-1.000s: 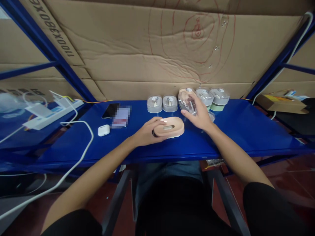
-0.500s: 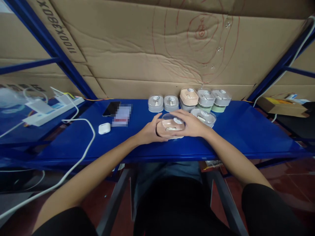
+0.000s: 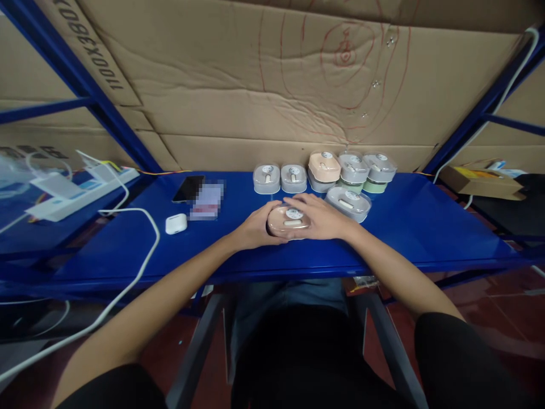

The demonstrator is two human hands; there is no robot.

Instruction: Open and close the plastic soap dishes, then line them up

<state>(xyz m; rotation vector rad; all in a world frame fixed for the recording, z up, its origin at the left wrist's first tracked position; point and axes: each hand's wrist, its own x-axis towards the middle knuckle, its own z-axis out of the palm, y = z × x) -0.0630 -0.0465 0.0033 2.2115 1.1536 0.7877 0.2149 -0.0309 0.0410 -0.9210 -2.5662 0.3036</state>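
1. Clear lid (image 3: 294,213) has dropped onto the peach box (image 3: 280,228) at frame centre.
2. I have left hand (image 3: 254,228) and right hand (image 3: 322,218) wrapped around its opposite ends.
3. Grey box (image 3: 349,205) sits right of centre.

A white power strip (image 3: 80,196) with adapters plugged in lay left of the blue bench (image 3: 426,227). A white cable (image 3: 149,250) curved across the bench's left part and ran off toward the lower left. Near it sat a small white case (image 3: 176,224), just in front of a dark flat device (image 3: 188,188) and a pixelated rectangle (image 3: 208,200). Behind rose a cardboard sheet (image 3: 204,79) marked with red curved lines, between slanting blue posts (image 3: 117,128). An open cardboard box (image 3: 479,184) stood at right, above a reddish floor (image 3: 489,312).
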